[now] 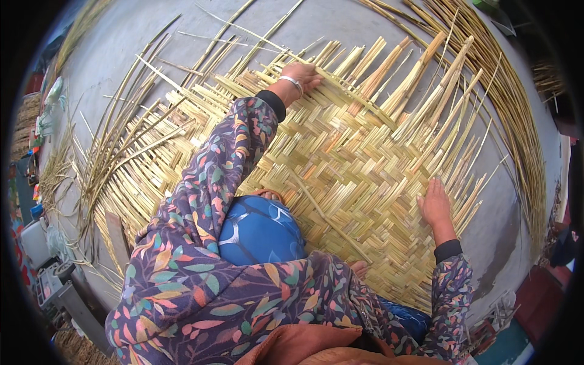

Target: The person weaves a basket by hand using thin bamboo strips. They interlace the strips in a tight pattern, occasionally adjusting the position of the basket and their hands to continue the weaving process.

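Observation:
A half-woven mat (340, 176) of split reed strips in a zigzag pattern spreads over the ground in front of me and under my legs. At its far edge my left hand (301, 76), with a pale bracelet on the wrist, has its fingers curled round a long reed strip (359, 100). That strip slants across the weave down to the right. My right hand (434, 204) rests flat on the mat's right side, fingers stretched out and holding nothing. Loose strip ends (447, 79) fan out past the far and right edges. My bare toes show on the mat.
A long bundle of thin reeds (517, 109) curves along the right side of the grey floor (486, 243). More loose reeds (131, 115) lie at the left, over the mat's edge. A flat wooden piece (117, 237) sits at the lower left, with assorted household items beyond.

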Available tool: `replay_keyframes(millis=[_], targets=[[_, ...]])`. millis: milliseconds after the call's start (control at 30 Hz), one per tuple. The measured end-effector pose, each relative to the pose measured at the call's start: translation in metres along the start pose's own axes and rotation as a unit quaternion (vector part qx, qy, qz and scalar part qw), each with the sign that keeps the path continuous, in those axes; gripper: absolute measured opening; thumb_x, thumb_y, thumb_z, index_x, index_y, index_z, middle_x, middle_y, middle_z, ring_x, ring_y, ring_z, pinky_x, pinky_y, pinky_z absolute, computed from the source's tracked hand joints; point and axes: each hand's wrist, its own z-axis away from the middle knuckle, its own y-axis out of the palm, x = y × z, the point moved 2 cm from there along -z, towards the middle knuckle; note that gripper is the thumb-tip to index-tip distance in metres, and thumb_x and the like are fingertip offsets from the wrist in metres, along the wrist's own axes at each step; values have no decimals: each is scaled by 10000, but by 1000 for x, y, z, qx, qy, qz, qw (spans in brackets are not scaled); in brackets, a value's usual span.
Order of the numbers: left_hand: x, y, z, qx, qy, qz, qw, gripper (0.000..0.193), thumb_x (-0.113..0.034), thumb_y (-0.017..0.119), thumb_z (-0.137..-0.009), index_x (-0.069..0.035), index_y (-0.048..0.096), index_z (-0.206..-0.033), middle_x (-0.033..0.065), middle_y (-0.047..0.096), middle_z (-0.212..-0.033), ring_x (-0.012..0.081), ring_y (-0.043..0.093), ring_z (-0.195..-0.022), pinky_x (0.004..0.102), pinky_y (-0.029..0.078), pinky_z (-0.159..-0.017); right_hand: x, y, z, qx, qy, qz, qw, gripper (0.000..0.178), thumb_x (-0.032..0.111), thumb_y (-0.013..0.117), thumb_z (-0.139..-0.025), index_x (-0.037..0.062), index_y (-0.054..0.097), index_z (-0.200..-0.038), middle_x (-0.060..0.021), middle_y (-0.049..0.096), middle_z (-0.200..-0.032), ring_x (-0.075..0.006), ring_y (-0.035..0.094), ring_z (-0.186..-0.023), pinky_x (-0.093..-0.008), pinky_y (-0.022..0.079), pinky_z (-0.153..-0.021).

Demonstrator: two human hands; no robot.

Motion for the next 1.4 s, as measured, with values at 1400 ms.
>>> replay_keyframes(millis=[1400], targets=[[-61, 10, 95, 78, 227, -4, 971, 323, -198, 420, -988, 37, 517, -1187, 140, 665, -920, 225, 680, -822, 287, 565, -704, 39, -85, -15, 10, -44, -191, 981, 519, 324, 581, -866, -8, 514, -1259, -230, 549, -1239, -353, 531, -1154, -390, 418, -974]])
